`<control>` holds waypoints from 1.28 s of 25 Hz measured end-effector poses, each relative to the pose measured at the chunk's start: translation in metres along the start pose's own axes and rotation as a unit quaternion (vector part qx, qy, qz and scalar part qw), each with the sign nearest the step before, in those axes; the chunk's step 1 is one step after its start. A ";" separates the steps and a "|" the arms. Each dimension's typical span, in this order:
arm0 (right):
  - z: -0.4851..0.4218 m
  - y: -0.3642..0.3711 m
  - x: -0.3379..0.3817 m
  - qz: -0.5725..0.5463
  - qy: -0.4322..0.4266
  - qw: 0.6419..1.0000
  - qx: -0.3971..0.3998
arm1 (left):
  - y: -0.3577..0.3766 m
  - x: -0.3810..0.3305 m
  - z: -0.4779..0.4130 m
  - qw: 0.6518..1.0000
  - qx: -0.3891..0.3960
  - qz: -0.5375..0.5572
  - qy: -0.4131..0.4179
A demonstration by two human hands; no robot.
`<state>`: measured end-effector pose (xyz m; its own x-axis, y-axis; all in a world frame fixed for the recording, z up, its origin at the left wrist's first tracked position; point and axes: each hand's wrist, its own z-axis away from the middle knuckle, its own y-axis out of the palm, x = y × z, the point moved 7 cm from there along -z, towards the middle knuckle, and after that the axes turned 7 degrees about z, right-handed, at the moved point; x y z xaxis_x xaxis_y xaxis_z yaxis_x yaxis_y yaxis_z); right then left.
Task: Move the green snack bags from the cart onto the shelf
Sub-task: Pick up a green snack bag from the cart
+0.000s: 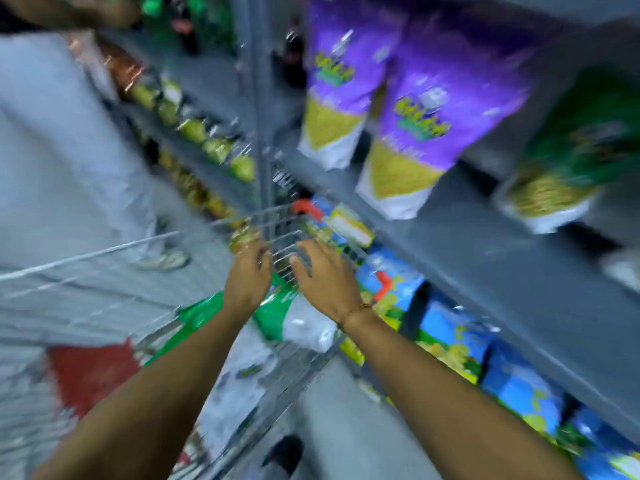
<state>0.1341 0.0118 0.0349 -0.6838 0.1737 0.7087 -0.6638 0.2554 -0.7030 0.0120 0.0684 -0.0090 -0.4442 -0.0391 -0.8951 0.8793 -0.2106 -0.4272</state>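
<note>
The frame is blurred by motion. A wire cart (263, 223) stands below me with a green and white snack bag (294, 320) lying in it. My left hand (247, 275) and my right hand (325, 275) hover side by side just above that bag, fingers spread, holding nothing. One green snack bag (571, 157) stands on the grey shelf (467, 244) at the upper right, to the right of two purple bags (415, 133).
Another person in grey clothes (62, 161) stands at the left, close to the cart. Blue bags (450, 337) fill the lower shelf at the right. Yellow-green packets (194, 129) line shelves beyond the cart. A red patch (90, 372) shows at the lower left.
</note>
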 end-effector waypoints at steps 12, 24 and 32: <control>0.008 0.302 -0.160 0.017 0.377 0.882 0.282 | -0.009 0.325 -0.006 0.888 -0.055 0.055 -0.453; -0.024 0.164 -0.066 0.027 0.277 0.942 0.188 | 0.002 0.214 -0.012 0.832 0.176 0.257 -0.460; 0.012 -0.025 -0.068 -0.127 0.150 0.980 -0.041 | 0.038 -0.015 0.004 0.932 0.171 0.303 -0.100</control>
<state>0.1938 -0.0175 0.0037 -0.3719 0.3638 0.8540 -0.7656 0.4000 -0.5038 0.0516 0.0572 -0.0113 0.0634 -0.4254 -0.9028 0.8883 -0.3883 0.2453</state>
